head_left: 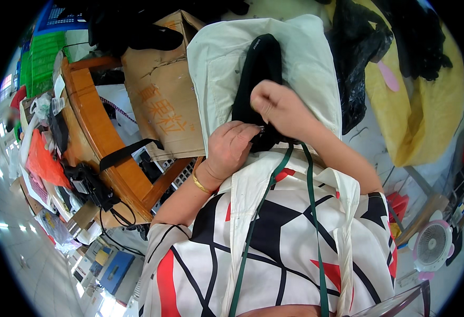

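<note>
The white cloth (211,74) spreads over the person's lap and serves as the landmark here. To the right of the white cloth hangs a large yellow bag (411,127), its sides creased. Just left of the white cloth stands a brown cardboard box (160,90) with orange printing on its side, and farther left, past the box, runs an orange-brown wooden frame (100,121). A crumpled black plastic bag (350,74) lies close against the right edge of the white cloth, between it and the yellow bag. Well apart from the white cloth, to its lower right, is a round fan (431,244) with a pale grille and pink trim. On the middle of the white cloth lies a long black fabric piece (261,58), rounded at its far end, its near end under the hands. The right hand (283,108) is over the right side of that piece, fingers curled and slightly blurred; whether it grips anything I cannot tell. The left hand (231,147), at the near left of the white cloth, pinches the near end of the black fabric between bent fingers. A gold bangle (199,183) circles the left wrist, nearer the body than the white cloth.
</note>
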The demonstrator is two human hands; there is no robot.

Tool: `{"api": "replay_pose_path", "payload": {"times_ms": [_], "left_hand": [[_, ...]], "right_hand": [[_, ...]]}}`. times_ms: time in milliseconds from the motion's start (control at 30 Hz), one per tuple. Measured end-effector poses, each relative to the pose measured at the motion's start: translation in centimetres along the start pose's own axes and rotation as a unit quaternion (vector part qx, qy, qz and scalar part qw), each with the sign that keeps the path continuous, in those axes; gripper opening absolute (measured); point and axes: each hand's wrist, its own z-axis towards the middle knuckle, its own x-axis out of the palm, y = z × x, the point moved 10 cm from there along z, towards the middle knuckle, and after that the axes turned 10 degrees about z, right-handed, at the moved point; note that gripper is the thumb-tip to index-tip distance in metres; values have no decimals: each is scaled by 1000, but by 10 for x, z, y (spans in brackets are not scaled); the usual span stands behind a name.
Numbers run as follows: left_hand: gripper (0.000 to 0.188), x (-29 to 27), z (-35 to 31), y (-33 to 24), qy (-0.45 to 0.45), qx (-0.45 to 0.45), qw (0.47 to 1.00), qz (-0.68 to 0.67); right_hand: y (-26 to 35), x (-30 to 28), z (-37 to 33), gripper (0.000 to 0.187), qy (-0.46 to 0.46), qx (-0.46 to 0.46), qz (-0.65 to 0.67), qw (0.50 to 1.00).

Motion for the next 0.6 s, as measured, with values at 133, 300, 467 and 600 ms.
{"api": "replay_pose_path", "payload": {"times_ms": [133, 300, 467, 600], "left_hand": [[41, 3, 2, 11, 29, -42, 998, -25], [38, 7, 0, 16, 41, -61, 997, -32], [34, 9, 3, 18, 50, -76, 995, -38], [27, 6, 6, 18, 55, -93, 993, -47]], "right_hand": [[-5, -19, -4, 18, -51, 128, 171, 976], [64, -83, -15, 16, -77, -108, 360, 923], [85, -91, -33, 14, -173, -188, 283, 924], [10, -37, -42, 10, -95, 106, 40, 989]]}}
